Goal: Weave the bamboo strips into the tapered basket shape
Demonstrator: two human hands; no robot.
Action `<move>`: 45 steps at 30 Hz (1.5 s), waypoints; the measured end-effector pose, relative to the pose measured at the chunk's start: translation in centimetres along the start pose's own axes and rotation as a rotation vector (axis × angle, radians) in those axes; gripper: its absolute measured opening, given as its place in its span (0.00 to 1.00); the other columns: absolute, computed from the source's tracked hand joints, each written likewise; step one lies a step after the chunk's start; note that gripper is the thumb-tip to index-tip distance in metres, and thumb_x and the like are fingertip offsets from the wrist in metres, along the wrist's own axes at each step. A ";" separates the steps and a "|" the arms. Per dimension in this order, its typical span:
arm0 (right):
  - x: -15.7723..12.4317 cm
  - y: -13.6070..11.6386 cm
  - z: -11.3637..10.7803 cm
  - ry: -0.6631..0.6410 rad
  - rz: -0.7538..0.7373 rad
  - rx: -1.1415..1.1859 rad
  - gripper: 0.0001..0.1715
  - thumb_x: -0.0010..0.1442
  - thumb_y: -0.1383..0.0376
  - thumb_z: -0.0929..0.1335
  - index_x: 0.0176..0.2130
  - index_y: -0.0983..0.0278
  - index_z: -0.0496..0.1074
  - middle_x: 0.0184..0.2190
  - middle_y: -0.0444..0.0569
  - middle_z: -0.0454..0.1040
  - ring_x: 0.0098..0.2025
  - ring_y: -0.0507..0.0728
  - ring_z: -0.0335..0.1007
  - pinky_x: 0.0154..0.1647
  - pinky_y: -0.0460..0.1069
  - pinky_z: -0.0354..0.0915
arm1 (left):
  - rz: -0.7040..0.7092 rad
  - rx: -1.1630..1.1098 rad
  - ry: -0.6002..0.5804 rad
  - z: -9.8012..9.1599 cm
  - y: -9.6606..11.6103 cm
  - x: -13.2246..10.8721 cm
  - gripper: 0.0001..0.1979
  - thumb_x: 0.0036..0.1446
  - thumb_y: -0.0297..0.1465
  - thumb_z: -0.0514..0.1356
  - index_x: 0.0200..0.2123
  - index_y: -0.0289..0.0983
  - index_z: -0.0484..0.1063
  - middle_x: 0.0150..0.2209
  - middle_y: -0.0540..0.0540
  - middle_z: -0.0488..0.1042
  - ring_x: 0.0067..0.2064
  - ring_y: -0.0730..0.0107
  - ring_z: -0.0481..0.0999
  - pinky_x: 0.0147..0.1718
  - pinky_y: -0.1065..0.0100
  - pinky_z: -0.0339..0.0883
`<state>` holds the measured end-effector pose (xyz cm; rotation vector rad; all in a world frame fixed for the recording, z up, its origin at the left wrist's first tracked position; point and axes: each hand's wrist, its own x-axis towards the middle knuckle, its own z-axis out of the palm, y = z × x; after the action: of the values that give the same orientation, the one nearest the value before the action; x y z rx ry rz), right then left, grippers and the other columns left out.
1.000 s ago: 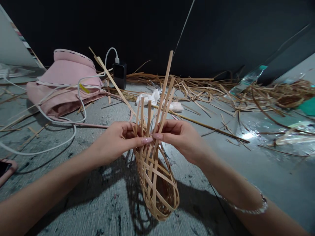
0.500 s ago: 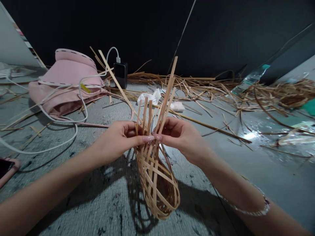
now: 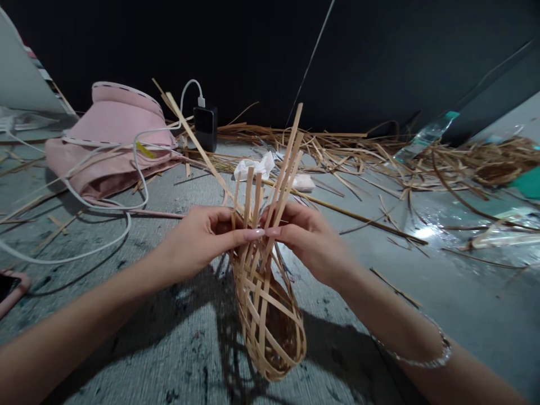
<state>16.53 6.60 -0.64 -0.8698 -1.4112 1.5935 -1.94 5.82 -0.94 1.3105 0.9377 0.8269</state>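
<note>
A pale woven basket of thin split-cane strips point(image 3: 270, 320) hangs tapered and rounded below my hands, with loose strip ends point(image 3: 278, 174) standing up from its open top. My left hand point(image 3: 202, 242) pinches the strips at the left of the rim between thumb and fingers. My right hand point(image 3: 306, 239) grips the strips at the right, and its fingertips nearly meet those of my left hand. A bead bracelet point(image 3: 417, 357) circles my right wrist. A longer loose strip point(image 3: 196, 140) leans away to the upper left behind my left hand.
A pink fabric bag point(image 3: 109, 157) and a black power bank point(image 3: 206, 128) with a white cable point(image 3: 135, 169) lie on the grey floor point(image 3: 126, 337). Dry strips point(image 3: 337, 152) are strewn behind, near a tissue point(image 3: 253, 167), plastic bottle point(image 3: 426, 138) and phone point(image 3: 6, 287).
My right hand has moved slightly left and closer to the basket. The upright strips now lean a little differently, and the basket's lower end has swung slightly.
</note>
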 end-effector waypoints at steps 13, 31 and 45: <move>-0.2 -0.1 1.8 0.203 0.038 -0.146 0.14 0.46 0.59 0.77 0.29 0.65 0.74 0.26 0.43 0.76 0.30 0.51 0.70 0.33 0.46 0.67 | 0.001 0.124 0.054 0.0 0.0 -0.1 0.08 0.50 0.35 0.66 0.29 0.35 0.78 0.29 0.50 0.80 0.32 0.73 0.76 0.34 0.73 0.68; -0.3 0.6 0.8 0.139 -0.005 -0.138 0.08 0.53 0.64 0.73 0.33 0.64 0.71 0.30 0.44 0.74 0.33 0.51 0.70 0.37 0.47 0.66 | -0.002 0.233 -0.073 -1.1 0.4 -0.3 0.11 0.55 0.37 0.62 0.35 0.36 0.79 0.33 0.48 0.80 0.35 0.67 0.76 0.36 0.66 0.68; -0.2 -0.1 0.9 0.060 0.016 -0.180 0.04 0.54 0.65 0.70 0.33 0.63 0.74 0.31 0.45 0.76 0.36 0.54 0.72 0.44 0.51 0.67 | -0.025 0.083 0.080 0.3 1.2 -0.8 0.08 0.50 0.35 0.64 0.27 0.36 0.75 0.27 0.51 0.76 0.31 0.70 0.74 0.32 0.72 0.67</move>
<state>15.81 6.03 -0.38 -1.0274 -1.5254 1.4559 -1.94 5.04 0.30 1.3419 1.0598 0.8335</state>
